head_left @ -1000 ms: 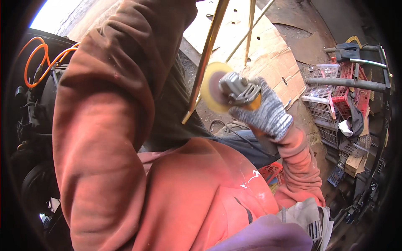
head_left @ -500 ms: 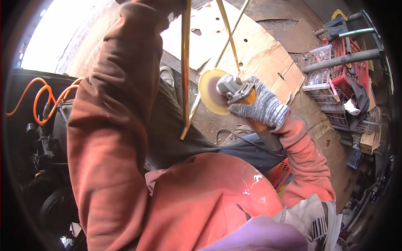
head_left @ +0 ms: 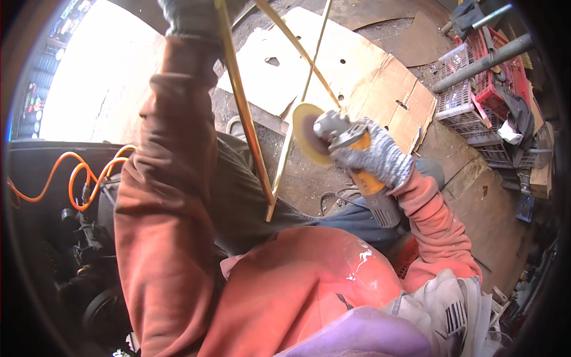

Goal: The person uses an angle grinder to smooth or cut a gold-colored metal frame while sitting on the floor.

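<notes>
My right hand (head_left: 380, 152), in a grey-and-white knit glove, is closed round the yellow and grey angle grinder (head_left: 372, 184). The grinder's pale yellow disc (head_left: 310, 134) faces left, a little apart from the nearest gold-coloured bars. At the top edge, my gloved left hand (head_left: 187, 18) is at the upper part of a gold-coloured metal frame (head_left: 247, 110) and appears to grip it; its fingers are partly out of view. The frame's thin bars cross above the floor, and two of them meet at a lower corner by my legs.
A flattened cardboard sheet (head_left: 357, 65) lies on the floor ahead. At right stand grey and red plastic crates (head_left: 467, 107) beside a metal pipe rack (head_left: 488, 62). An orange coiled hose (head_left: 77, 172) hangs at left over dark machinery. The grinder's cord (head_left: 333, 199) runs near my legs.
My view has shifted, so floor and crates sit differently. The frame has tilted, its lower corner now nearer me. The grinder has turned slightly and remains in my right hand.
</notes>
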Demonstrator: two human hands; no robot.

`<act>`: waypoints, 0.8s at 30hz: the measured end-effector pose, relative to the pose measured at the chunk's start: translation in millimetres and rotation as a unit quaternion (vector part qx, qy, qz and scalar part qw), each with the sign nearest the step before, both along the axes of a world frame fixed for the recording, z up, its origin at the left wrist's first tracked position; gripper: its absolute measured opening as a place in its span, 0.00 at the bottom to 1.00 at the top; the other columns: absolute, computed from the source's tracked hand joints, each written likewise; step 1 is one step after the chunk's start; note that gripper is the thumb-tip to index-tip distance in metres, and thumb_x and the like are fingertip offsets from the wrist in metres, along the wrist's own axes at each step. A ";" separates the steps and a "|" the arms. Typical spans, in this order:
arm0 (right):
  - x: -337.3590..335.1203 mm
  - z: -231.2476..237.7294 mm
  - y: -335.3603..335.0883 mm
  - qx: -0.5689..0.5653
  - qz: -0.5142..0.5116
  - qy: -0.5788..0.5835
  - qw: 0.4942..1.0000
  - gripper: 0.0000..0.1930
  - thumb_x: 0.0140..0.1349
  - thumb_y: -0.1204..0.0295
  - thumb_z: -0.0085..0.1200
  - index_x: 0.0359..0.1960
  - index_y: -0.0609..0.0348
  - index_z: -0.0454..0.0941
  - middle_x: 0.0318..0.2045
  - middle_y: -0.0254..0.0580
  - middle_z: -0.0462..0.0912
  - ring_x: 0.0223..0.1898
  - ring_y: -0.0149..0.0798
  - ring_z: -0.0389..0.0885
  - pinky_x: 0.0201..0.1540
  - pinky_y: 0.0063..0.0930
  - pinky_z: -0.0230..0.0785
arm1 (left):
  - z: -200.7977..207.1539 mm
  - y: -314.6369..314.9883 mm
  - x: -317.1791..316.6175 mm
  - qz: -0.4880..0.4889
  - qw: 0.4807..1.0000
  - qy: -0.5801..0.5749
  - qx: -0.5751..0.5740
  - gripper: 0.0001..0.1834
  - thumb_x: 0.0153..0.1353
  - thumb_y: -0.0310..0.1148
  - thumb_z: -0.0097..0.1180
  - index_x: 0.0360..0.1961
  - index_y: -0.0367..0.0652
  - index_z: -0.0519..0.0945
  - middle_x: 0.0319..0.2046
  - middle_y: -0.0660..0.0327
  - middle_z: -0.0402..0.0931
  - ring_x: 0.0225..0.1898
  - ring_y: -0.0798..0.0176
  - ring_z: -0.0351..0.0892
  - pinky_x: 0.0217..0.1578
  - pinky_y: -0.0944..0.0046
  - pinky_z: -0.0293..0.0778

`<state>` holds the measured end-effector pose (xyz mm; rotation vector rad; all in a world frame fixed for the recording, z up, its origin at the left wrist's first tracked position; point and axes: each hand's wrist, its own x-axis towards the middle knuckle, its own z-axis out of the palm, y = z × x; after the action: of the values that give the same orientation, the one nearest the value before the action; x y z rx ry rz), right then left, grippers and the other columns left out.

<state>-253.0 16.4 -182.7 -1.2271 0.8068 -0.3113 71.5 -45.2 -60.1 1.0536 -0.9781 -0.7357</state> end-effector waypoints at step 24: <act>-158.6 -166.3 -48.4 0.172 -0.429 -0.296 0.836 0.20 0.66 0.54 0.56 0.49 0.57 0.77 0.37 0.42 0.84 0.33 0.39 0.85 0.38 0.35 0.81 | -159.5 -18.1 -53.2 -0.351 0.776 0.331 0.406 0.48 0.45 0.53 0.55 0.63 0.28 0.64 0.36 0.54 0.71 0.35 0.55 0.71 0.39 0.49 0.64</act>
<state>-411.6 -31.9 -349.1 -0.3076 0.7720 -1.1650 18.4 -63.3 -219.6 0.9818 -0.3648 -2.1308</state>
